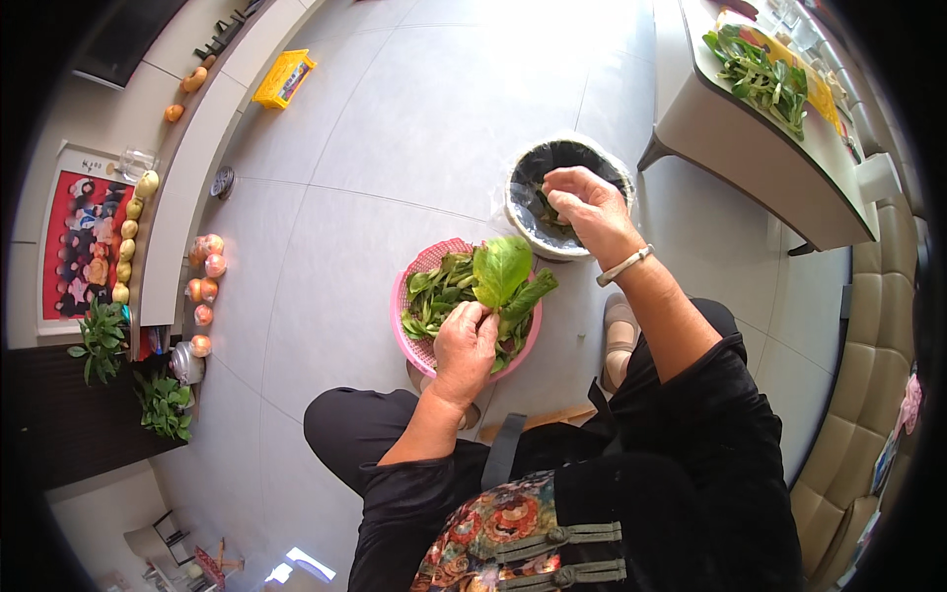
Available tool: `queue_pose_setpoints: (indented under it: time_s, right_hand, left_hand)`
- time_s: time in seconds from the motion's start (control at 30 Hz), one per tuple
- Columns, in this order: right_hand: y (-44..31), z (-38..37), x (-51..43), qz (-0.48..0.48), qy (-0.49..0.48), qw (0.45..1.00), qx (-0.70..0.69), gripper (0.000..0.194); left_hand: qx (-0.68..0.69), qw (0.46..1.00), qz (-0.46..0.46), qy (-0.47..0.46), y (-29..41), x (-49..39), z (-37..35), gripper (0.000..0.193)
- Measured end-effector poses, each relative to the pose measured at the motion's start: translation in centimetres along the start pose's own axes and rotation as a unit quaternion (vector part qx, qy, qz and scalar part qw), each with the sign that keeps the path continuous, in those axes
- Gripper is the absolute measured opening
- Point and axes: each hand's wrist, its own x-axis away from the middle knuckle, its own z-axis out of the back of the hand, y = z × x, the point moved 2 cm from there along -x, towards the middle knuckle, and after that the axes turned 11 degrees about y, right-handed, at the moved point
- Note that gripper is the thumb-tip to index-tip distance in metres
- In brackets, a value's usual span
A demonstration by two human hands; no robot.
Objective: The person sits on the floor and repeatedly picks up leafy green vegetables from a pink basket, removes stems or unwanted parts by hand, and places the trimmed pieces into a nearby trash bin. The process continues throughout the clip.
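Between the thumb and fingers of my left hand [467,342] is a sprig of leafy greens [503,271], with a broad yellow-green leaf standing up and a darker, curled leaf beside it. Under that hand is a pink plastic basket [397,325], holding a heap of leafy greens [436,296]. My right hand [588,207] hangs over a waste bin [510,189] lined with a plastic bag, its fingers curled towards the thumb. Whether anything small is between those fingertips I cannot tell. Some plant scraps [547,214] lie inside the bin, partly hidden by this hand.
At right stands a table [777,163] bearing more leafy greens [769,81] and a yellow bag, with a tufted sofa [851,385] behind. A yellow basket [284,78] and several wrapped fruits [209,288] are on the floor at left, near a low cabinet [174,222].
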Motion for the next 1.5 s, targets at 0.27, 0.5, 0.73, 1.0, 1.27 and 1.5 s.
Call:
queue_pose_setpoints:
  time_s: [0.27,0.5,0.73,1.0,1.27,1.5]
  right_hand:
    - [0.9,-1.7,1.6,-0.103,-0.247,0.963,-0.004,0.041]
    - [-0.3,-1.8,2.2,0.072,-0.223,0.961,0.145,0.031]
    - [-1.1,-2.9,3.7,0.420,-0.065,0.849,0.313,0.024]
    - [-1.1,0.7,-1.0,0.303,0.157,0.785,0.517,0.028]
    - [0.2,0.1,-1.2,0.270,0.169,0.786,0.530,0.031]
    - [0.9,0.9,-2.2,0.202,0.121,0.855,0.462,0.027]
  left_hand:
    - [-0.002,1.000,-0.018,0.005,0.3,-0.2,0.2,0.008]
    - [-0.048,0.997,-0.054,-0.005,0.6,-0.3,0.3,0.007]
    - [0.054,0.998,0.014,-0.031,1.3,-0.2,0.3,0.006]
    - [0.269,0.936,0.225,-0.023,0.2,0.1,0.6,0.009]
    - [0.407,0.858,0.312,0.034,-1.4,-0.3,0.8,0.017]
    - [0.458,0.817,0.342,0.075,-0.4,-0.6,1.1,0.015]
